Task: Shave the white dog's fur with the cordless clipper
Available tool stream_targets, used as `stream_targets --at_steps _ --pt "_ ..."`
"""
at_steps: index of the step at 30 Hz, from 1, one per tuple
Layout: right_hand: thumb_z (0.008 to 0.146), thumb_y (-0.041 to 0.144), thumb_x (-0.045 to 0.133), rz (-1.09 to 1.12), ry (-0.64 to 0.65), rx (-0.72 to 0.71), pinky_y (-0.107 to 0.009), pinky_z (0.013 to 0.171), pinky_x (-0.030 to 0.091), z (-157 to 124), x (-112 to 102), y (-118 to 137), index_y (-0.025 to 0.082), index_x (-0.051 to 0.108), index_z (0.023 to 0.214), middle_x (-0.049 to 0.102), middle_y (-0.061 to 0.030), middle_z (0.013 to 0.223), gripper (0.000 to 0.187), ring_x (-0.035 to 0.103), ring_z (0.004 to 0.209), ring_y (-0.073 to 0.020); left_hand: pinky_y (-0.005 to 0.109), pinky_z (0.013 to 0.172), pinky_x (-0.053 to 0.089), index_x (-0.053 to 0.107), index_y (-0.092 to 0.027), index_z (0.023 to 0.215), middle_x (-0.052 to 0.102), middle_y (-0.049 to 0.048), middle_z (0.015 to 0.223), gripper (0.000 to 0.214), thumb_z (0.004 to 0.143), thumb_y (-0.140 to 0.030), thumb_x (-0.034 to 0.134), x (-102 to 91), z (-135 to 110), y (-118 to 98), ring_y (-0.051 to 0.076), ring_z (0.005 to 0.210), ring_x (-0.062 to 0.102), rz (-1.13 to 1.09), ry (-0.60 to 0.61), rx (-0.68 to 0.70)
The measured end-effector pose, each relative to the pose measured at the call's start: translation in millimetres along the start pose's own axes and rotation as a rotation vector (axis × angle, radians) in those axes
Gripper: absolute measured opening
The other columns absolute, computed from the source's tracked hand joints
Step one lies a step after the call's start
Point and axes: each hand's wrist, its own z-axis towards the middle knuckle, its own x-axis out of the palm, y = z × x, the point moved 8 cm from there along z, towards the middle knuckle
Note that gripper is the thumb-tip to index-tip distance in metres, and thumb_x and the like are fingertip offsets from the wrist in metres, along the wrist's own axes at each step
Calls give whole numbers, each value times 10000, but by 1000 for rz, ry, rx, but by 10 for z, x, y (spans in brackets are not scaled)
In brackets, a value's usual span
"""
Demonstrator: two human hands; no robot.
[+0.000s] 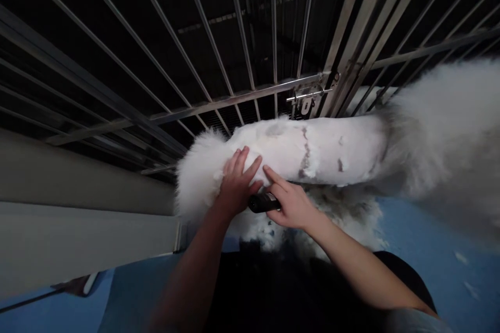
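Note:
A white fluffy animal, apparently a dog (265,140), stretches across the middle, its back and side shorn close and its fur still long at both ends. My left hand (238,179) lies on its coat at the left end of the shorn part, fingers spread. My right hand (295,203) is wrapped round black hair clippers (260,203), the index finger stretched out to touch the animal's side. Where the clippers' blade is cannot be seen. Dark marks and a loose white tuft show on the shorn skin.
Behind the animal stands a metal barred cage (230,99) with a sliding latch (310,96). Shorn fur (344,213) lies in a heap on the blue floor (429,270). A pale wall (86,229) rises at left, near a long-handled tool (76,285).

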Motion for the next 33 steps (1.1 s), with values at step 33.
stream_targets --at_steps 33 --pt "731 251 602 -9 -59 208 -393 706 592 -104 -137 -265 188 598 983 294 -203 1632 259 662 1220 -349 563 1116 345 544 -187 1421 408 231 1556 496 948 -336 545 45 60 -129 390 1457 359 12 19 -14"
